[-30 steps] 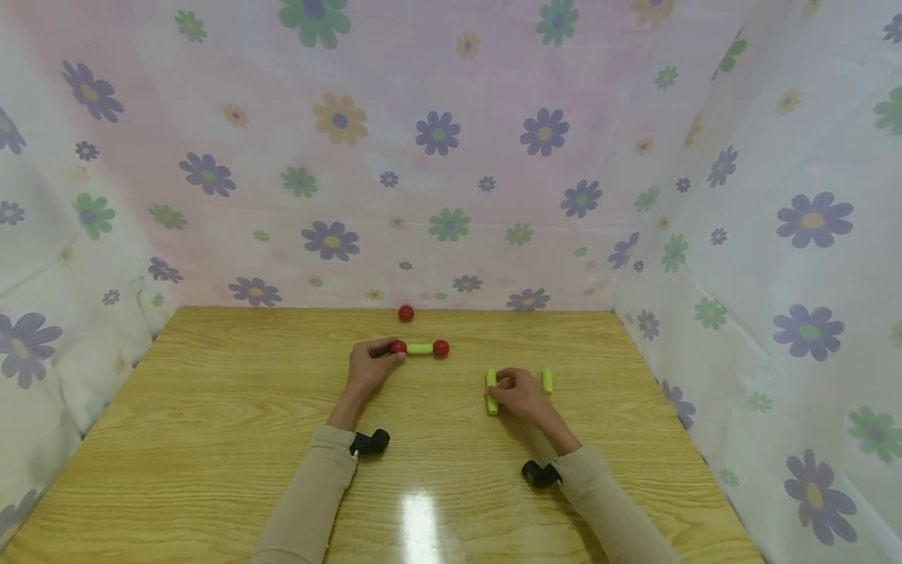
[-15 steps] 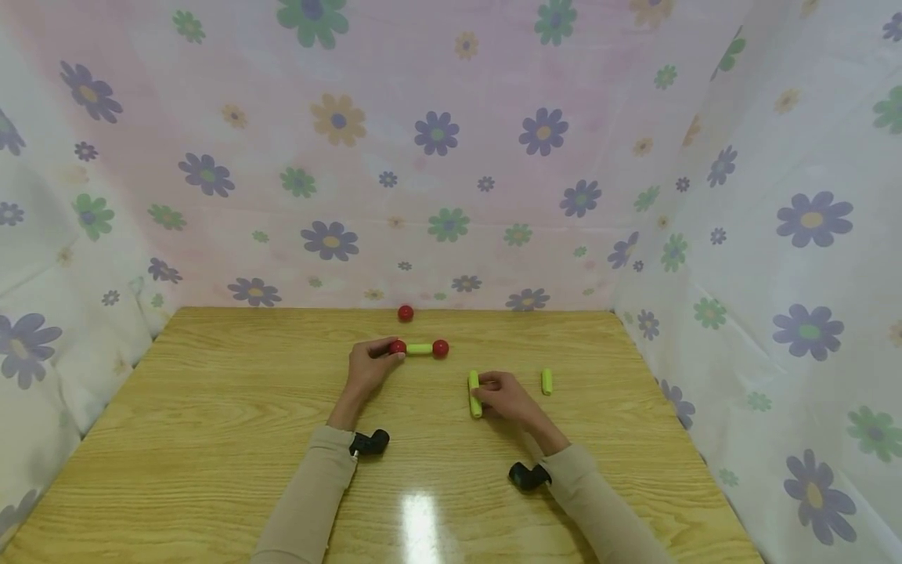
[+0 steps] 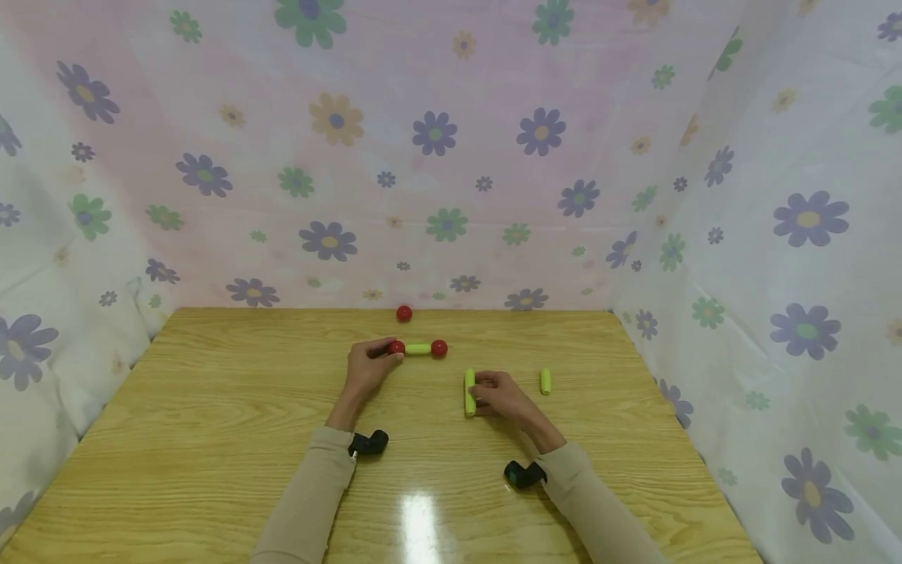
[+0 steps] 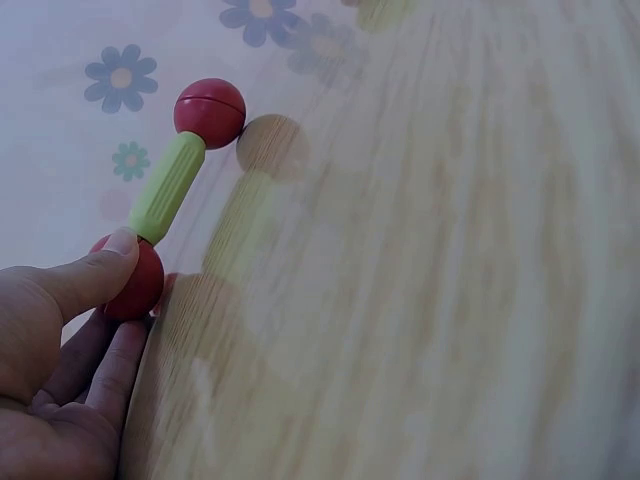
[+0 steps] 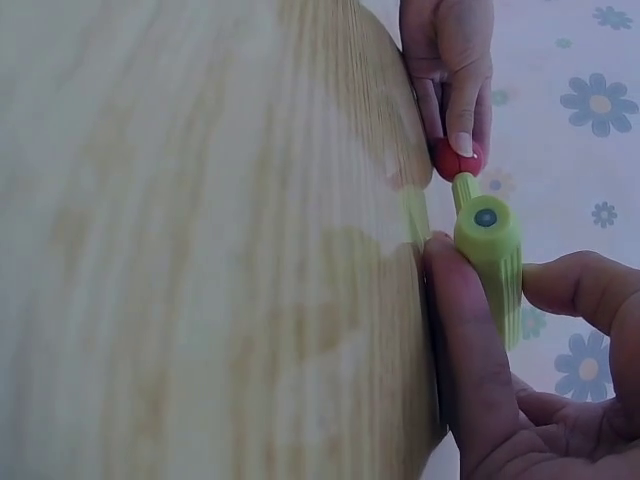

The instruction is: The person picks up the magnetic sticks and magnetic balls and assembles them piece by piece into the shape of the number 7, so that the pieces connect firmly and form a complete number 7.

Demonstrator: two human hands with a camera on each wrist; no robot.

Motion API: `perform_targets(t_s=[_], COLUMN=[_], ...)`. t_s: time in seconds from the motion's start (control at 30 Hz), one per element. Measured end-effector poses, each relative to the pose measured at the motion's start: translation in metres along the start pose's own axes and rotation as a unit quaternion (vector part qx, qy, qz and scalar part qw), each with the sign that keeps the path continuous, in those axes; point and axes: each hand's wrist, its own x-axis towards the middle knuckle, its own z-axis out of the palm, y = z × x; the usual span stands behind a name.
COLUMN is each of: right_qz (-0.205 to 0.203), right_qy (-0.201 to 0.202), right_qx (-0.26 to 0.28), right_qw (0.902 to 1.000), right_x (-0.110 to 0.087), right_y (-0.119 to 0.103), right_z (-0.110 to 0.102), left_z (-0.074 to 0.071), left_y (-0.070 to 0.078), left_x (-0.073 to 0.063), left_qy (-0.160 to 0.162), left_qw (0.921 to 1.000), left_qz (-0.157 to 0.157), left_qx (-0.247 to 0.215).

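Observation:
My left hand (image 3: 368,366) pinches a red ball (image 3: 397,348) between thumb and fingers. That ball sits on one end of a short yellow-green magnetic rod (image 3: 418,349), and a second red ball (image 3: 439,348) caps the other end, making a dumbbell shape. In the left wrist view the grooved rod (image 4: 168,188) shows clearly. To the right and nearer the body, my right hand (image 3: 502,394) grips a longer yellow-green magnetic rod (image 3: 470,401). A dark round magnet (image 5: 486,217) shows in its end in the right wrist view. The held rod is apart from the dumbbell piece.
A loose red ball (image 3: 404,313) lies at the back edge of the wooden table (image 3: 211,439). A short yellow-green rod (image 3: 546,381) lies right of my right hand. Flower-patterned cloth (image 3: 437,180) hangs behind the table and along its sides.
My right hand has moved left with the longer rod, away from the short loose one, and slowed. The left hand and the dumbbell piece have stayed in place.

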Motion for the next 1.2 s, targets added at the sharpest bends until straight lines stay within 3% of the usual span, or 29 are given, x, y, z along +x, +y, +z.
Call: perform_targets(t_s=[0.5,0.67,0.83,1.2], right_qz=[-0.004,0.006,0.01,0.019], right_qy=[-0.026,-0.016,-0.02,-0.009], right_qx=[0.039,0.053,0.055,0.079], right_qw=[0.9989,0.9985,0.9982,0.9966], right_x=[0.002,0.004,0.007,0.014], right_y=[0.005,0.003,0.003,0.002], right_z=[0.006,0.01,0.011,0.017], left_z=[0.0,0.001,0.0,0.0], left_y=[0.0,0.002,0.005,0.0], left_x=[0.0,0.0,-0.004,-0.001], left_qy=[-0.012,-0.01,-0.007,-0.003], left_qw=[0.9999,0.9999,0.9999,0.9999], left_qz=[0.001,-0.007,0.005,-0.003], left_qx=[-0.011,-0.006,-0.011,-0.013])
